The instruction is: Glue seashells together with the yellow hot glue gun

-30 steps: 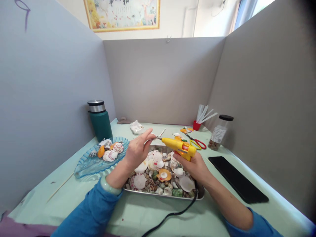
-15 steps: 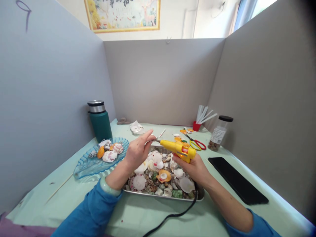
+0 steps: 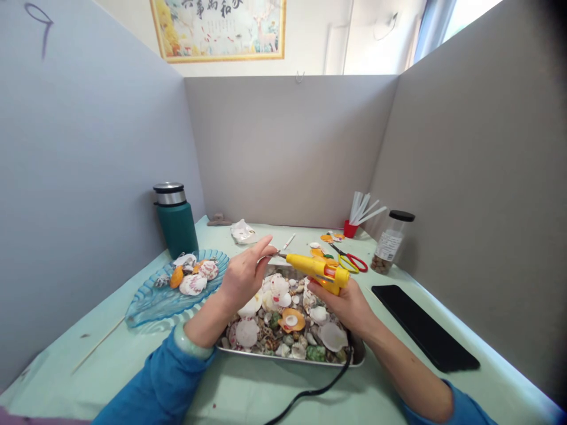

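My right hand [image 3: 343, 301] is wrapped round the handle of a yellow hot glue gun [image 3: 312, 267], whose nozzle points left. At that nozzle tip, the fingers of my left hand [image 3: 245, 268] are pinched together; whatever small thing they hold is hidden. Both hands are above a metal tray [image 3: 283, 356] filled with seashells and small stones. On top of the pile lie a flat white shell [image 3: 333, 336] and an orange shell [image 3: 292, 320] with a white piece in it. The gun's black cord [image 3: 305, 394] runs over the tray's front edge.
A blue glass dish [image 3: 146, 313] with shells and a green bottle [image 3: 177, 230] stand at the left. To the right are scissors [image 3: 354, 262], a red cup [image 3: 350, 229] of glue sticks, a lidded jar [image 3: 392, 242] and a black phone-like slab [image 3: 425, 327]. Grey panels [image 3: 287, 147] enclose the table.
The view has tilted up and shifted slightly. Both hands and the glue gun keep almost the same position over the tray, the nozzle still at the left fingertips.
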`<state>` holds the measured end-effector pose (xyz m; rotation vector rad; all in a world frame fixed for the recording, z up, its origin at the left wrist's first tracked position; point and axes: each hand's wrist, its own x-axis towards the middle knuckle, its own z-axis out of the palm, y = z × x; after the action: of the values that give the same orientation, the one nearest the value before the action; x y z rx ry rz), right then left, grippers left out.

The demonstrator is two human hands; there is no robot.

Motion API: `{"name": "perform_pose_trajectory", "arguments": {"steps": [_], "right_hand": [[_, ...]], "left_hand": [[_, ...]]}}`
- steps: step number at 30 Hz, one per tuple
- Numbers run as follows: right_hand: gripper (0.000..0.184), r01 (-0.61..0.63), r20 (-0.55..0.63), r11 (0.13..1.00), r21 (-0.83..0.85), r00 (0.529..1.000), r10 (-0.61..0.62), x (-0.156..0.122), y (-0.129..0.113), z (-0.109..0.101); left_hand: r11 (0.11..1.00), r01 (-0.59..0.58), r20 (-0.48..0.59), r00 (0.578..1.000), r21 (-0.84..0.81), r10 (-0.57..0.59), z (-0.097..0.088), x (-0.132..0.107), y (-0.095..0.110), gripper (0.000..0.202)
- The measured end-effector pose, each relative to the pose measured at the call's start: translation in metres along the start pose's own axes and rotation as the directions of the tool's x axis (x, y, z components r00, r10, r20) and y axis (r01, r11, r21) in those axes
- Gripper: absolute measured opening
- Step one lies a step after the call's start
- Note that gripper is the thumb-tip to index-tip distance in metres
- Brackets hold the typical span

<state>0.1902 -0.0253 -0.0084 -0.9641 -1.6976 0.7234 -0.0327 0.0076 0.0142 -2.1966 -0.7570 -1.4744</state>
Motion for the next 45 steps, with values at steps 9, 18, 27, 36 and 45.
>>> {"name": "perform_pose_trajectory", "arguments": {"steps": [9, 18, 27, 36, 45], "right_hand": [[0.032, 0.016, 0.001, 1.0, -0.023, 1.0, -0.016, -0.0001, 0.0006, 0.0002], [0.031, -0.033, 0.004, 0.999, -0.029, 0.999, 0.033, -0.001, 0.0031, 0.0001], [0.03, -0.007, 0.01, 1.0, -0.012, 1.0, 0.007, -0.0001, 0.0028, 0.0005], [0.028, -0.019, 0.012, 0.999, -0.041, 1.0, 0.019, -0.0006, 0.0034, -0.0001], [0.028, -0.018, 0.012, 0.999, -0.037, 1.0, 0.019, -0.0003, 0.0048, -0.0001]], "left_hand": [[1.0, -0.008, -0.012, 1.0, 0.003, 0.008, -0.0007, 0.002, 0.0022, 0.049], [1.0, -0.002, 0.001, 1.0, 0.003, 0.002, -0.0009, 0.0008, 0.0013, 0.048], [1.0, 0.001, 0.004, 1.0, 0.009, -0.001, -0.0009, 0.001, 0.0014, 0.049], [1.0, 0.012, 0.024, 1.0, 0.009, -0.013, -0.0002, -0.0003, 0.0005, 0.048], [1.0, 0.02, 0.029, 0.999, 0.014, -0.02, -0.0006, 0.0006, 0.0014, 0.048]]}}
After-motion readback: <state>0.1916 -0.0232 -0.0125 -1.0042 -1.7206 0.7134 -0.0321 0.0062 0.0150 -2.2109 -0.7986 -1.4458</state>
